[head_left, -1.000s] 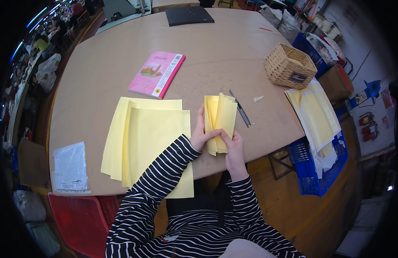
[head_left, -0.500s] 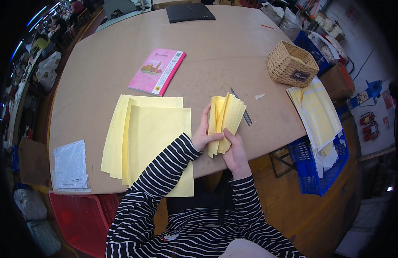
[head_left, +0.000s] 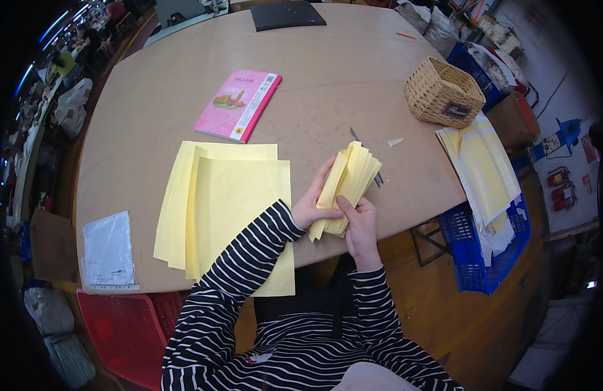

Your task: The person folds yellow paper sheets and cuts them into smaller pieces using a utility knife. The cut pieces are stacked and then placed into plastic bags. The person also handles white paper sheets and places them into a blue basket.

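Your sleeves are black with white stripes, your folded paper mid-frame is pale yellow, and the upper-left notebook's pink (way hotter pink spine).

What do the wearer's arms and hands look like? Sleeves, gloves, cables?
Both the left sleeve and right sleeve are long, black with thin white stripes, reaching about the wrists. The left hand and right hand are ungloved. No cables or markings visible on either.
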A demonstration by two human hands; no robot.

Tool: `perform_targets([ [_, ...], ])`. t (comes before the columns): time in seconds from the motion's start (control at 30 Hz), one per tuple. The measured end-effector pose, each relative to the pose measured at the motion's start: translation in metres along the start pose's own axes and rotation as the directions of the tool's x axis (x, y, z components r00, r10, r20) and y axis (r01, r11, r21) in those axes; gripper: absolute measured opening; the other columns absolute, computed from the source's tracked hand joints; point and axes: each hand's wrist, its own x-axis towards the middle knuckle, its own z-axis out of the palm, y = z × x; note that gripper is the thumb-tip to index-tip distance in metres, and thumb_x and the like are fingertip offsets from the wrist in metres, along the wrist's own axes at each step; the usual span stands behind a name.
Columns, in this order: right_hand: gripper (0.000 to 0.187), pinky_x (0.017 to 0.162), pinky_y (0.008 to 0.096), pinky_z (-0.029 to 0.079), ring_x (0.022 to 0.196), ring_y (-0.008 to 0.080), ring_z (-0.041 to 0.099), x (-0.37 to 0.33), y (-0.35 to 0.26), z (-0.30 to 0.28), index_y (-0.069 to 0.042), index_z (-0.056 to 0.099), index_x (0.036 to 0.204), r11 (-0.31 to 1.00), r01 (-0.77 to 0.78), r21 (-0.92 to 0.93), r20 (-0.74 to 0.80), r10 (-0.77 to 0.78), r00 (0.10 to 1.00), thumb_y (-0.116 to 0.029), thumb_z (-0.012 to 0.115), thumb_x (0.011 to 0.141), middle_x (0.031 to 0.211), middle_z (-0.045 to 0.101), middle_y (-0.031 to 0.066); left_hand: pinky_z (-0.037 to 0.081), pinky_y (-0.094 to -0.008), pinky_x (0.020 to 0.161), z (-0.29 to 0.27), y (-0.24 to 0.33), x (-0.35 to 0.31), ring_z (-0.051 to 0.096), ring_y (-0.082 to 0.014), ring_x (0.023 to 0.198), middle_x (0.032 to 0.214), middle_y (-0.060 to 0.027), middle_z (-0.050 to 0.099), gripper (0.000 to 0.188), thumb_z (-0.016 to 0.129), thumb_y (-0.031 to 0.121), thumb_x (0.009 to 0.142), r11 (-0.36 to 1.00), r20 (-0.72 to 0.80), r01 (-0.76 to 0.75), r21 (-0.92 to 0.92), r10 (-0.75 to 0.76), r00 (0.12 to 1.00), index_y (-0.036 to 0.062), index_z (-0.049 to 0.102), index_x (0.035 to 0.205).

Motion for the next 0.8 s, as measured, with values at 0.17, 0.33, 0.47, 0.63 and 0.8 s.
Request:
perform_targets([
  [0.17, 0.023, 0.078, 0.0235, 0.049, 0.088, 0.0107, 0.061, -0.002, 0.001, 0.002, 0.006, 0.058, 0.108, 1.0, 0.017, -0.004, -0.041, -0.017, 0.999, -0.007, 0.06, 0.09, 0.102, 0.064, 0.0087, 0.026, -0.0348, 0.11, -0.001, -0.005, -0.003, 0.03, -0.023, 0.133, 0.143, -0.0136, 0.03, 0.1, 0.064, 0.001, 0.069, 0.994, -0.046, 0.068, -0.089, -0.072, 0.996, 0.0123, 0.004, 0.149],
  [0.33, 0.027, 0.083, 0.0287, 0.049, 0.092, 0.0158, 0.061, -0.014, -0.014, 0.004, 0.006, 0.055, 0.11, 0.982, 0.185, -0.041, -0.227, -0.19, 0.955, -0.008, 0.057, 0.088, 0.105, 0.062, 0.0108, 0.041, -0.0385, 0.101, -0.005, -0.006, -0.005, 0.052, -0.0284, 0.117, 0.127, -0.018, 0.051, 0.065, 0.051, 0.011, 0.075, 0.877, -0.157, 0.135, -0.462, -0.23, 0.96, 0.0001, 0.034, 0.136],
  [0.47, 0.029, 0.084, 0.03, 0.048, 0.096, 0.0178, 0.059, -0.02, -0.032, 0.0, 0.006, 0.053, 0.111, 0.916, 0.395, 0.066, -0.26, -0.367, 0.893, -0.01, 0.053, 0.087, 0.106, 0.06, 0.0112, 0.046, -0.045, 0.096, -0.023, -0.002, -0.008, 0.055, -0.0308, 0.114, 0.125, -0.0168, 0.052, 0.063, 0.05, 0.012, 0.078, 0.697, -0.009, 0.268, -0.665, -0.366, 0.931, 0.0067, 0.032, 0.138],
  [0.63, 0.032, 0.088, 0.0301, 0.046, 0.1, 0.0188, 0.058, -0.004, -0.031, -0.005, 0.006, 0.05, 0.115, 0.993, 0.095, -0.066, -0.205, -0.106, 0.973, -0.009, 0.05, 0.087, 0.109, 0.059, 0.0126, 0.045, -0.0422, 0.097, -0.034, -0.01, -0.012, 0.055, -0.0304, 0.113, 0.125, -0.0193, 0.054, 0.054, 0.047, 0.03, 0.089, 0.74, 0.078, 0.288, -0.608, -0.306, 0.949, -0.0005, 0.039, 0.133],
  [0.8, 0.029, 0.091, 0.0301, 0.044, 0.103, 0.0168, 0.056, 0.002, -0.012, -0.005, 0.004, 0.051, 0.115, 0.993, 0.066, -0.101, -0.164, -0.082, 0.983, -0.005, 0.054, 0.088, 0.111, 0.058, 0.0117, 0.044, -0.0401, 0.099, -0.026, -0.013, -0.016, 0.051, -0.0282, 0.118, 0.13, -0.0156, 0.047, 0.07, 0.061, 0.033, 0.085, 0.781, 0.103, 0.271, -0.563, -0.259, 0.96, 0.0073, 0.027, 0.14],
])
